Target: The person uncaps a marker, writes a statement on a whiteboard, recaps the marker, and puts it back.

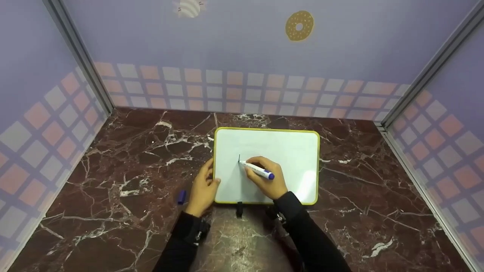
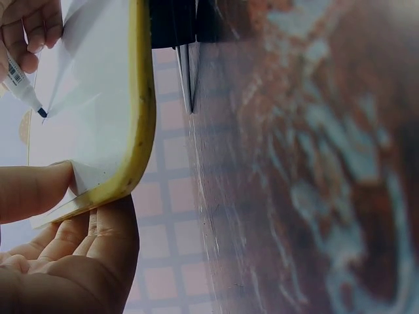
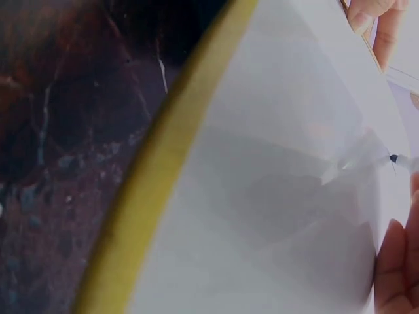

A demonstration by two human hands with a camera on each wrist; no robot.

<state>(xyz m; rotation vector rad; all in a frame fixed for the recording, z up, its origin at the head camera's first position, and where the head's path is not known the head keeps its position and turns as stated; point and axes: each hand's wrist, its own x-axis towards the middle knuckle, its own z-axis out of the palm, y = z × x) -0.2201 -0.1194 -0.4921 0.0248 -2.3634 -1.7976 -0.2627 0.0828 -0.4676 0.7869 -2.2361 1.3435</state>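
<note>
A small whiteboard (image 1: 291, 151) with a yellow rim is held up over the dark marble table. My left hand (image 1: 204, 189) grips its left edge; in the left wrist view the thumb (image 2: 39, 190) lies on the front and the fingers (image 2: 98, 248) are behind. With my right hand (image 1: 270, 179) I pinch a white marker (image 1: 257, 169) with a blue end. Its dark tip (image 2: 42, 112) meets the board at the foot of a short upright line (image 1: 239, 157). A loose blue marker cap (image 1: 181, 197) lies on the table beside my left hand.
A small black piece (image 1: 239, 209) shows at the board's lower edge; its kind is unclear. Lilac walls (image 1: 245, 53) with pink and white squares enclose the marble tabletop (image 1: 124, 170) at the back and both sides. Grey metal posts (image 1: 81, 53) stand at the corners.
</note>
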